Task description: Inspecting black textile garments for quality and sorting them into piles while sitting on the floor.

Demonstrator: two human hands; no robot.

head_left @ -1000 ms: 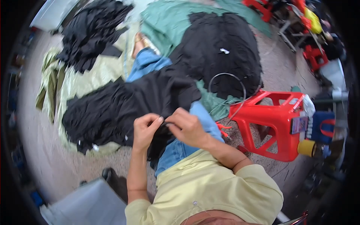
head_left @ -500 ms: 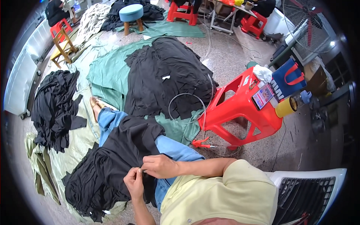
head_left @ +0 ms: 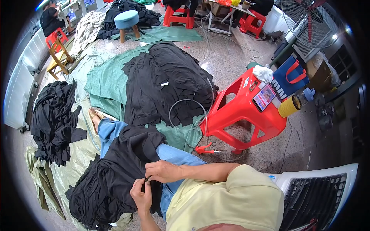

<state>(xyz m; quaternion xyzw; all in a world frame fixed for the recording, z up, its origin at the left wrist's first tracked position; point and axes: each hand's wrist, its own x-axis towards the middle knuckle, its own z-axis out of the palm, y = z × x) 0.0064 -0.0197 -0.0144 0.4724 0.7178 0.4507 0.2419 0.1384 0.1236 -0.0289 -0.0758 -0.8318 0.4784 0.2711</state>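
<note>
Black cloth point(head_left: 129, 154) lies over my lap and spills down to the left in a crumpled heap. My left hand point(head_left: 142, 195) is closed, thumb and fingers pinching a small dark edge of that cloth. Just above it, my right hand point(head_left: 165, 171) pinches the same edge, so the two sets of fingertips nearly meet. A thin fold of black cloth shows between them; finer detail is too small to make out.
A large pile of black cloth point(head_left: 169, 84) lies ahead on a green sheet point(head_left: 106, 81). On the right, a red stool point(head_left: 266, 119) carries a phone point(head_left: 264, 97) and yellow bottle point(head_left: 289, 107). A red air gun point(head_left: 204, 149) lies beside it. Another black pile point(head_left: 54, 119) sits left.
My hands have tilted slightly, and a dark fold of cloth now shows between the fingertips. The whole view has shifted a little; the piles and stool stay put.
</note>
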